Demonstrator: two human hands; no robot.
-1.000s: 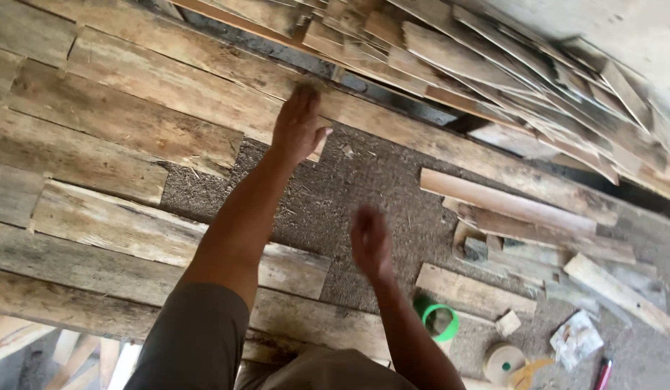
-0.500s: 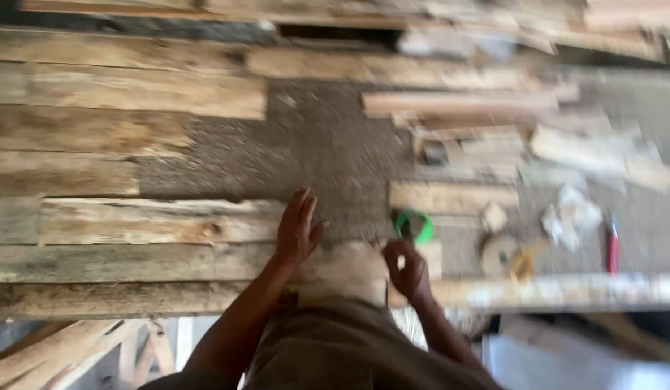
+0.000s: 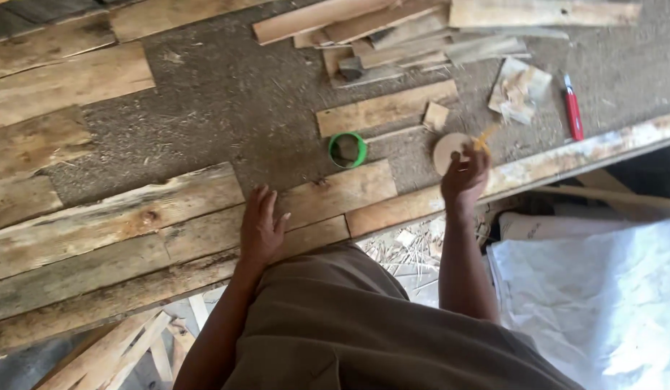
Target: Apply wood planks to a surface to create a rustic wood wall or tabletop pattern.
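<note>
Two hands: left hand [image 3: 261, 227] flat, fingers spread, on a weathered plank [image 3: 327, 196]; right hand [image 3: 463, 175] loosely curled, empty, at the round wooden disc [image 3: 446, 150]. One green ring [image 3: 347, 149] at 12 o'clock; bare gritty floor [image 3: 219, 101] beyond.

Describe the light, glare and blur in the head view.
Head view: even daylight on the weathered planks; white sheeting at lower right glares, nearly washed out; right hand slightly motion-blurred, left hand flat on a plank and sharper; green ring and red-handled tool crisp.

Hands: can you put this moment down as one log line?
left hand: flat on plank | right hand: raised by disc | green ring: between hands
</note>
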